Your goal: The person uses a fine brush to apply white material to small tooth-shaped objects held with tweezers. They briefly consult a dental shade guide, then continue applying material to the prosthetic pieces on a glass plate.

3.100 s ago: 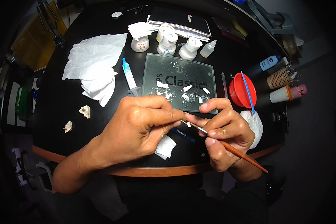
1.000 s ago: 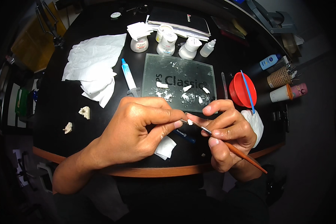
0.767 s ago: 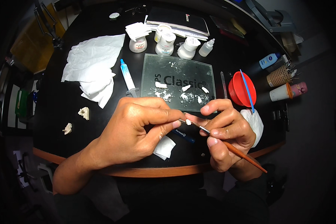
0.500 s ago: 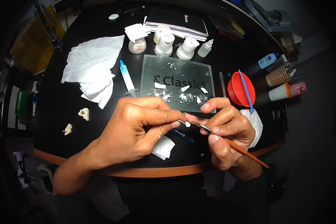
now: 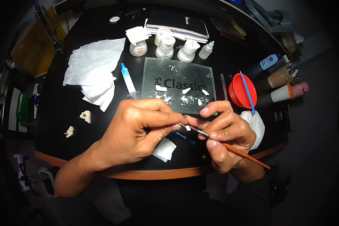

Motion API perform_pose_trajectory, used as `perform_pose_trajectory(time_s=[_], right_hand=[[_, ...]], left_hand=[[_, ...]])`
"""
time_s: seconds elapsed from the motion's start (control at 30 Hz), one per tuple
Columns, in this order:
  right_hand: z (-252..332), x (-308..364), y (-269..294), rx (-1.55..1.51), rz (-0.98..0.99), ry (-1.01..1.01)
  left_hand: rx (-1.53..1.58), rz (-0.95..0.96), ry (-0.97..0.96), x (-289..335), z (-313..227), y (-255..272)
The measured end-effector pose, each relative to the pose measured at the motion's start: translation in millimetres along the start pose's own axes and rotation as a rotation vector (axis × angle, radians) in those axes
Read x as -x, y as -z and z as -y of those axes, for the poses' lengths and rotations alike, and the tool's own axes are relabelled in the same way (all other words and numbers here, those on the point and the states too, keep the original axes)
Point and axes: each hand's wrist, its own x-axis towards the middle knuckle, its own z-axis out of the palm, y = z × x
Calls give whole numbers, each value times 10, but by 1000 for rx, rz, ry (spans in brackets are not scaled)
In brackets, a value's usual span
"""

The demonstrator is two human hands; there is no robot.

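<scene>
My left hand (image 5: 137,130) pinches a tiny white piece (image 5: 188,128) between thumb and fingertips, just above the near edge of the dark table (image 5: 48,124). My right hand (image 5: 226,135) holds a thin brush with an orange-brown handle (image 5: 237,150), and its metal-ferruled tip touches the white piece. Behind the hands lies a glass mixing slab (image 5: 177,79) carrying several small dabs of white paste.
Crumpled white tissues (image 5: 94,71) lie at the left, a blue-tipped syringe (image 5: 128,81) beside the slab. Several small white jars (image 5: 165,47) and a dropper bottle stand behind it. A red bowl (image 5: 241,92) sits at the right. Two small tooth models (image 5: 85,116) rest at the left.
The brush tip has shifted slightly against the white piece; both hands stay together in nearly the same place.
</scene>
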Motion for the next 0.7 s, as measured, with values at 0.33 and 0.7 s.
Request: perform_pose_trajectory(time_s=[0.33, 0.7], right_hand=[[27, -3, 18, 2, 108, -21], [26, 7, -21, 33, 15, 2]], left_hand=[[-41, 13, 25, 4, -6, 15], [-42, 18, 33, 6, -11, 6]])
